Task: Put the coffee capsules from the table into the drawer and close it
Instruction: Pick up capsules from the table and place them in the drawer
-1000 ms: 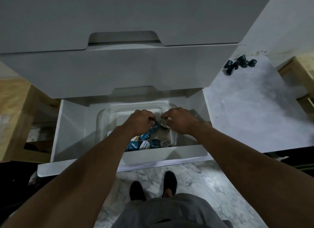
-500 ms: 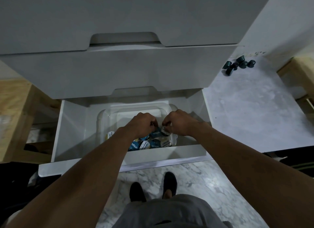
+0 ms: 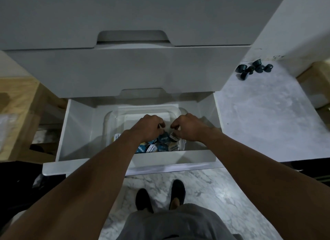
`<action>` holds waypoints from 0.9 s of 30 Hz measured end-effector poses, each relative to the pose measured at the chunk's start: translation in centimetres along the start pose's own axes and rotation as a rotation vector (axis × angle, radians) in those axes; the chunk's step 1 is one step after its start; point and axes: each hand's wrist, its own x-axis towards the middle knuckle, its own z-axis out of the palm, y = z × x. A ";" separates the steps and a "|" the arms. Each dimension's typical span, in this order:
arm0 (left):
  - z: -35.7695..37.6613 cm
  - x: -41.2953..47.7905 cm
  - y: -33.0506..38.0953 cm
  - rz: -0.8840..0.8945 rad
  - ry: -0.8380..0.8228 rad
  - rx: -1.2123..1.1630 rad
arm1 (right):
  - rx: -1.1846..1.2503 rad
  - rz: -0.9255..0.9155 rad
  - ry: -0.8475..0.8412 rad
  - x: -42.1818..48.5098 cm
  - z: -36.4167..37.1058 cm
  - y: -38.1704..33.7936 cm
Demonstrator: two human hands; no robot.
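The bottom white drawer [image 3: 178, 157] is pulled open. Inside it stands a clear plastic container [image 3: 110, 121] holding several blue and white coffee capsules [image 3: 163, 141]. My left hand [image 3: 148, 128] and my right hand [image 3: 189, 126] are both inside the container, just above the capsules, knuckles up and fingers curled toward each other. Their palms are hidden, so I cannot see whether either holds a capsule. A white-lidded capsule [image 3: 173, 137] lies right under my right fingertips. Several dark capsules [image 3: 254, 70] lie in a cluster on the marble-look table [image 3: 267, 118], at its far corner by the wall.
Two shut grey drawer fronts [image 3: 125, 70] overhang the open drawer from above. A wooden shelf [image 3: 19, 104] stands to the left and wooden furniture [image 3: 316, 75] to the far right. My feet [image 3: 160, 195] are on the marble floor below the drawer front.
Both hands stayed inside the container and shifted slightly; the right fingertips have come up off the white-lidded capsule, which now lies among the others.
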 end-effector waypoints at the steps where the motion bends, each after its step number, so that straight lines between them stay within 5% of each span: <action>1: -0.2 -0.1 0.1 -0.011 0.021 0.004 | -0.010 -0.010 0.022 -0.1 -0.2 0.0; 11: -3.0 -3.7 2.9 -0.076 0.410 0.178 | -0.045 -0.047 0.343 -3.4 -3.4 -1.6; 18: -4.1 -8.4 6.5 0.154 0.578 0.328 | -0.080 0.114 0.626 -9.9 -4.6 -2.4; 27: -2.5 -13.5 12.6 0.448 0.566 0.326 | -0.100 0.394 0.638 -21.2 -2.9 -0.9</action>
